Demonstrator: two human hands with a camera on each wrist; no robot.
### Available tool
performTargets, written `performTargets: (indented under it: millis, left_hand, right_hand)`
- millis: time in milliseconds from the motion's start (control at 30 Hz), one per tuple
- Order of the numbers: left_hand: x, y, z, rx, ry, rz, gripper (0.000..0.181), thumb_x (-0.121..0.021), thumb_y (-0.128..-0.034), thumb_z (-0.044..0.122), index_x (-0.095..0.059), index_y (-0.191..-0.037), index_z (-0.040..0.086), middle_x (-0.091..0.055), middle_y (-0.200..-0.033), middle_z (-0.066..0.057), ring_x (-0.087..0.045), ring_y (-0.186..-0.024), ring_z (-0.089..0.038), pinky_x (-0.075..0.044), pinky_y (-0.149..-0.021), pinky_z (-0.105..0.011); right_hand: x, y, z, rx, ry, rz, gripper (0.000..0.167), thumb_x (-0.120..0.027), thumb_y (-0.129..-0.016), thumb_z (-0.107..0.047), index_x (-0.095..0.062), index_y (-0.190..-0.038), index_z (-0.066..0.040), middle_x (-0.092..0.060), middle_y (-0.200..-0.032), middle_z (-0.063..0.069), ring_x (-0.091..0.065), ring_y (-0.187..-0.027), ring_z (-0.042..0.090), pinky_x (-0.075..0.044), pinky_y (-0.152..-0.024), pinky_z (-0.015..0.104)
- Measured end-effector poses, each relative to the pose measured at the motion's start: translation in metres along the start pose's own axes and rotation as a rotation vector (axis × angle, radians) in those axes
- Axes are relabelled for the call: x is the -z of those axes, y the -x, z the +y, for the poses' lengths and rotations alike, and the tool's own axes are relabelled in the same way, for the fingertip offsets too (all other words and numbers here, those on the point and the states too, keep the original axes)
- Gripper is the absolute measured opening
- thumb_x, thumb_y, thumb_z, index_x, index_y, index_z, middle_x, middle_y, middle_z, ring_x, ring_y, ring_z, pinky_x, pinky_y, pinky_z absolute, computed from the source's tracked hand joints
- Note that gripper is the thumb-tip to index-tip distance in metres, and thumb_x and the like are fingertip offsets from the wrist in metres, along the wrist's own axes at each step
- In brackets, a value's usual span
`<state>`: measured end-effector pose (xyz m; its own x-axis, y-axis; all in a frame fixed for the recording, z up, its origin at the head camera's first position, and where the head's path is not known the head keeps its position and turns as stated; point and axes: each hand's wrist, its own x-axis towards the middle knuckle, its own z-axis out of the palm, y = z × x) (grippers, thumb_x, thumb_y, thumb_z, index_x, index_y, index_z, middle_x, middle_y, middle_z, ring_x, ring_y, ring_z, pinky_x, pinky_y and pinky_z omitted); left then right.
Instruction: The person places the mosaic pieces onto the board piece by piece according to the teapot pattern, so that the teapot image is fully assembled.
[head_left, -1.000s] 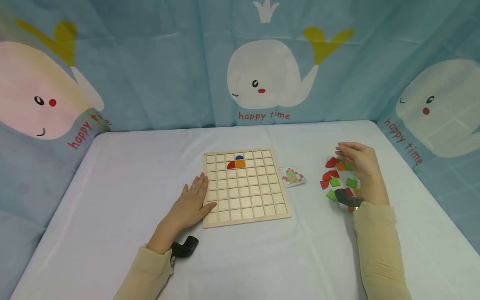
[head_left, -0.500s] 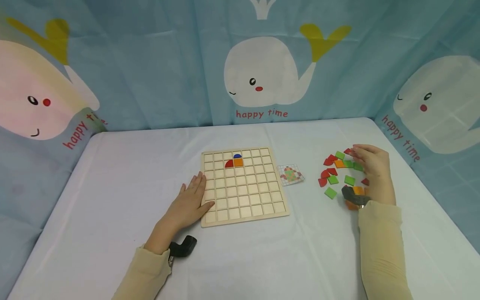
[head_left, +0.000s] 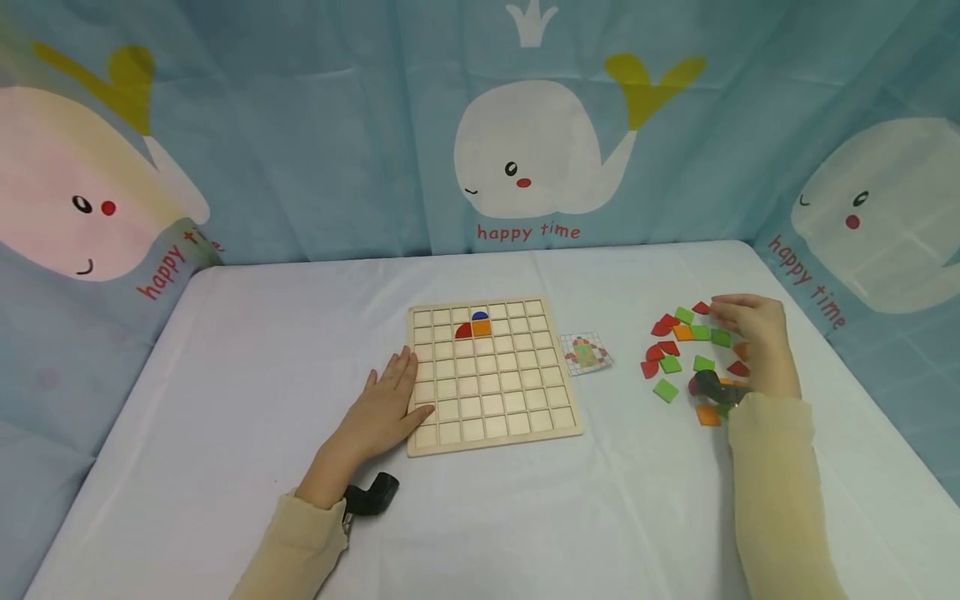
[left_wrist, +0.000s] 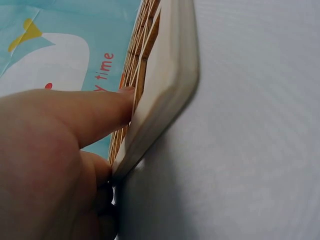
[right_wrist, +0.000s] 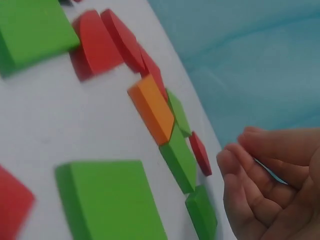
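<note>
The wooden grid board (head_left: 483, 385) lies flat, with a blue half-round piece (head_left: 480, 316), an orange square (head_left: 481, 327) and a red quarter-round piece (head_left: 464, 331) in its upper cells. Along its left edge rests my left hand (head_left: 378, 412), fingers extended; the left wrist view has the thumb (left_wrist: 100, 112) over the rim of the board (left_wrist: 160, 95). My right hand (head_left: 757, 333) hovers at the right side of the loose pieces, fingers loosely bent. In the right wrist view, nothing shows between the fingertips of the right hand (right_wrist: 275, 175), near a small red piece (right_wrist: 201, 152).
A patterned card (head_left: 586, 353) lies just right of the board. Loose red, green and orange pieces, such as a green square (head_left: 665, 391), spread over the right of the white table (head_left: 225, 375). A blue whale-print curtain (head_left: 337, 125) stands behind.
My right hand has moved right over the pieces, uncovering several of them, including a red one near the fingertips. The left hand stays on the board's edge.
</note>
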<state>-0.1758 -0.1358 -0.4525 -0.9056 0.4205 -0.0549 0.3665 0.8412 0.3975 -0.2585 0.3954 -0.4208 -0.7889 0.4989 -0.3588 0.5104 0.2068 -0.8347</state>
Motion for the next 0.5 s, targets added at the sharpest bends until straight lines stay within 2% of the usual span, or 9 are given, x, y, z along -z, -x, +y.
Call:
performTargets:
  millis: [67, 167, 367, 500]
  left_hand:
    - [0.000, 0.000, 0.000, 0.002, 0.002, -0.003, 0.077, -0.054, -0.0944, 0.033, -0.017, -0.145, -0.011, -0.011, -0.154, -0.023, -0.011, -0.141, -0.037, -0.012, -0.109, -0.059]
    - [0.000, 0.000, 0.001, 0.003, 0.006, -0.008, 0.077, -0.054, -0.0946, 0.034, -0.017, -0.145, -0.010, -0.010, -0.154, -0.023, -0.011, -0.141, -0.037, -0.011, -0.109, -0.059]
    - [0.002, 0.000, 0.003, 0.004, 0.014, -0.008, 0.077, -0.054, -0.0948, 0.033, -0.016, -0.146, -0.010, -0.010, -0.154, -0.023, -0.010, -0.141, -0.037, -0.011, -0.109, -0.059]
    - [0.002, 0.001, 0.002, 0.005, 0.013, -0.006, 0.077, -0.054, -0.0947, 0.033, -0.016, -0.145, -0.011, -0.010, -0.154, -0.023, -0.010, -0.141, -0.037, -0.011, -0.109, -0.059]
  right_hand:
    - [0.002, 0.002, -0.002, -0.020, 0.052, -0.032, 0.036, -0.061, -0.090, -0.042, -0.061, -0.119, -0.021, -0.054, -0.101, -0.010, -0.047, -0.109, 0.015, -0.021, -0.110, 0.049]
    - [0.005, 0.000, -0.002, -0.051, 0.060, -0.044, 0.038, -0.060, -0.090, -0.042, -0.059, -0.122, -0.021, -0.054, -0.102, -0.010, -0.045, -0.111, 0.016, -0.022, -0.110, 0.047]
    - [0.006, -0.014, 0.003, -0.076, 0.072, -0.008, 0.037, -0.060, -0.091, -0.042, -0.060, -0.120, -0.020, -0.056, -0.088, -0.013, -0.049, -0.091, 0.009, -0.027, -0.108, 0.044]
    - [0.003, -0.023, 0.007, -0.045, 0.146, 0.021, 0.046, -0.059, -0.091, -0.043, -0.058, -0.127, -0.014, -0.055, -0.091, -0.010, -0.048, -0.089, 0.010, -0.036, -0.101, 0.035]
